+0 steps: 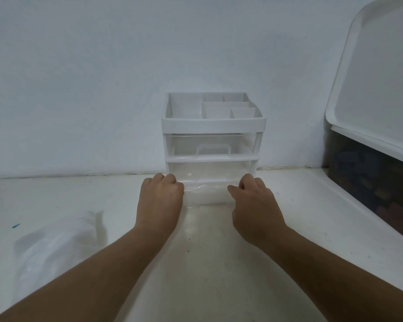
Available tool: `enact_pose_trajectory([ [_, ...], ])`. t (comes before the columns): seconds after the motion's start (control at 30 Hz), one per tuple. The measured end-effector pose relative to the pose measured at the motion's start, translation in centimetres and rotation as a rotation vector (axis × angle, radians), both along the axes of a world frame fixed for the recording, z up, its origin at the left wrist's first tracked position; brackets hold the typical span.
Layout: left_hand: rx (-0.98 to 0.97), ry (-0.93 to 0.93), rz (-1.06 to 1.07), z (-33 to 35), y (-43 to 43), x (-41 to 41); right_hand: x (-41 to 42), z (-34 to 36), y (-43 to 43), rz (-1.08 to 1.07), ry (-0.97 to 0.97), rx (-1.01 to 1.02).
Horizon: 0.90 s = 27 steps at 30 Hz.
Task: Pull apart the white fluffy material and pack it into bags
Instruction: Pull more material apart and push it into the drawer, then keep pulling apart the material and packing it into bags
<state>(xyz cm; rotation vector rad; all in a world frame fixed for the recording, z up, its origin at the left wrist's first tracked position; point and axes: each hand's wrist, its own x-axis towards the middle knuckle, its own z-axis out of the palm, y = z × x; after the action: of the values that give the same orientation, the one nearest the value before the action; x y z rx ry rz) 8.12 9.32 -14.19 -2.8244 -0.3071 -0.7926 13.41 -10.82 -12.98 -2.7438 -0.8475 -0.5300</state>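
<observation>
Fingers (170,180) of left hand (161,196) and right hand (254,198) grip the clear drawer (207,194) by its front corners, and honestly the bagged fluff (54,247) by the tabletop (289,228) left edge looks light and squishy, so pinch loose clumps.

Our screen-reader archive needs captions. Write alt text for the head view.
The left hand and right hand grip the front of the clear plastic bottom drawer of a small white-framed drawer organiser on a white table. A clear plastic bag of white fluffy material lies at the left.
</observation>
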Motion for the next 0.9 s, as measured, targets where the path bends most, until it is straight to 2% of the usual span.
enact_pose_trajectory([
  [0.13,-0.167,-0.122,-0.022,-0.1,-0.1,0.4,0.0,-0.2,0.1,0.045,0.098,0.014],
  [0.2,-0.316,-0.193,0.027,0.3,-0.1,0.5,0.0,-0.1,0.0,0.062,0.166,0.082],
  [0.3,-0.488,-0.192,0.128,1.1,-0.1,0.7,0.3,0.0,-0.1,0.061,0.248,0.122],
  [0.37,-0.542,-0.128,0.181,1.3,0.3,0.8,0.5,0.1,-0.1,0.055,0.288,0.121],
  [0.5,-0.468,0.056,0.218,1.4,-0.2,0.0,0.2,-0.4,-0.1,0.07,0.341,0.059],
  [0.63,-0.471,0.09,0.133,3.6,-2.3,-1.7,-1.4,-1.3,0.5,0.1,0.394,0.073],
  [0.7,-0.454,0.208,0.093,5.6,-2.2,-2.9,-2.6,-1.8,1.1,0.162,0.413,0.085],
  [0.8,-0.388,0.482,0.141,8.8,0.2,-5.5,-4.5,-2.3,2.1,0.26,0.417,0.095],
  [0.9,-0.539,0.631,0.227,10.4,4.6,-9.0,-6.5,-2.3,3.3,0.335,0.412,0.13],
])
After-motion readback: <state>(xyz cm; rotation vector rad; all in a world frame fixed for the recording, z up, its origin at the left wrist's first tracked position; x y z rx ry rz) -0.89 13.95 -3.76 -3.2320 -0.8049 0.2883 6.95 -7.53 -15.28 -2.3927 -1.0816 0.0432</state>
